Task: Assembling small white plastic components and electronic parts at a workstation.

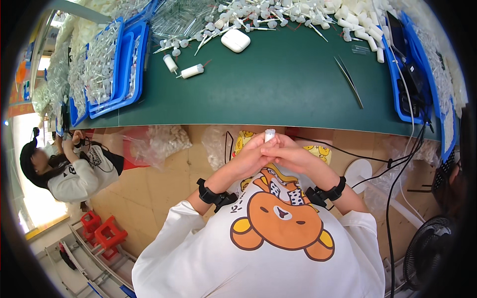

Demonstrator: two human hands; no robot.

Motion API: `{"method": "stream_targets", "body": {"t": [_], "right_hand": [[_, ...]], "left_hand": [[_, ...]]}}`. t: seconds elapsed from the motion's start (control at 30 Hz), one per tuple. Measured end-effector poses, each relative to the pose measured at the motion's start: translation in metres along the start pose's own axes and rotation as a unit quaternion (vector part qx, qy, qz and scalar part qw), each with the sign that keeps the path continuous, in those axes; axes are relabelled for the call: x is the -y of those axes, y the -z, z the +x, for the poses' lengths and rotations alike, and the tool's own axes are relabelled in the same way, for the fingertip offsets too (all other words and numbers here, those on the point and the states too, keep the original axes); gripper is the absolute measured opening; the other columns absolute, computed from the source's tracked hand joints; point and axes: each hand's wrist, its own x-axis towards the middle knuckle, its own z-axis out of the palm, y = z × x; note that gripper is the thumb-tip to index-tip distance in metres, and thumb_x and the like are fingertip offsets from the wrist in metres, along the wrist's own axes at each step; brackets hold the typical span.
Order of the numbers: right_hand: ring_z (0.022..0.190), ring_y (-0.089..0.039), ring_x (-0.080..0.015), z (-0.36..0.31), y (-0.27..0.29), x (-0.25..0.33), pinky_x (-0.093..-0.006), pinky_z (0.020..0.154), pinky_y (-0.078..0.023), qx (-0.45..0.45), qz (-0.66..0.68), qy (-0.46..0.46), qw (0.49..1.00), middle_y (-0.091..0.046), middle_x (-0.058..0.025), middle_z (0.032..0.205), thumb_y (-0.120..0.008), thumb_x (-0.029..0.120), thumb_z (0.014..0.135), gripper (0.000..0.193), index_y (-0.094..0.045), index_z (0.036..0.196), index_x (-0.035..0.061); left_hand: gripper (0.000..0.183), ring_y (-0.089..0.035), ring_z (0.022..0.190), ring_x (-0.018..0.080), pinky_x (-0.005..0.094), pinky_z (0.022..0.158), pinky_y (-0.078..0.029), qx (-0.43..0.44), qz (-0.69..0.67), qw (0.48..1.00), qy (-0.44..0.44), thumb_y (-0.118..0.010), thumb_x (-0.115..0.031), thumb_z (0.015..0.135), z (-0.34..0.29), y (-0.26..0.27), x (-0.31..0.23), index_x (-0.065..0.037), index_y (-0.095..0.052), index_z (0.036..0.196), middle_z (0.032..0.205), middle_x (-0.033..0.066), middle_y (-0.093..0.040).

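In front of my chest, just off the table's near edge, my left hand and my right hand are clasped together. A small white cylinder pokes up from between them, and both hands close round its lower part, which is hidden. Beyond them on the green table lie two similar white cylinders, one with a thin red wire and another beside it. Metal tweezers rest towards the right. A rounded white case sits next to a heap of thin white stems with round grey ends.
Blue trays full of small parts stand at the left. Another blue tray with black devices and cables is at the right. White cylinders are piled at the back right. A co-worker sits left; a black fan stands lower right.
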Motion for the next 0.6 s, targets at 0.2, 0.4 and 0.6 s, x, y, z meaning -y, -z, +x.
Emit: {"method": "stream_targets", "body": {"t": [0.2, 0.4, 0.6], "right_hand": [[0.073, -0.049, -0.0021, 0.003, -0.013, 0.004, -0.0182, 0.058, -0.039, -0.032, 0.036, 0.005, 0.999, -0.054, 0.0009, 0.085, -0.064, 0.013, 0.082, 0.018, -0.053, 0.094, 0.0042], [0.068, -0.05, -0.0039, 0.009, -0.005, 0.002, -0.019, 0.055, -0.039, -0.099, 0.025, -0.004, 0.995, -0.055, 0.0002, 0.081, -0.065, 0.011, 0.08, 0.014, -0.056, 0.087, 0.004], [0.069, -0.05, -0.0045, 0.013, 0.008, 0.013, -0.0188, 0.055, -0.039, -0.085, -0.015, -0.057, 0.995, -0.055, -0.0005, 0.081, -0.067, 0.008, 0.076, 0.017, -0.055, 0.087, 0.0051]], "left_hand": [[0.021, -0.044, 0.077, 0.0071, 0.023, 0.07, -0.041, -0.039, 0.051, 0.998, -0.013, -0.039, -0.028, 0.097, 0.003, -0.019, -0.009, -0.008, -0.044, 0.09, 0.083, -0.0009, -0.044], [0.016, -0.044, 0.076, 0.0078, 0.0225, 0.066, -0.038, -0.084, 0.027, 0.996, -0.031, -0.042, -0.022, 0.096, 0.009, -0.005, 0.009, -0.007, -0.046, 0.091, 0.085, 0.0, -0.046], [0.011, -0.041, 0.073, 0.007, 0.0215, 0.066, -0.036, -0.066, 0.004, 0.993, -0.093, -0.042, -0.019, 0.095, 0.016, -0.015, 0.017, -0.01, -0.045, 0.09, 0.082, -0.0016, -0.043]]}}
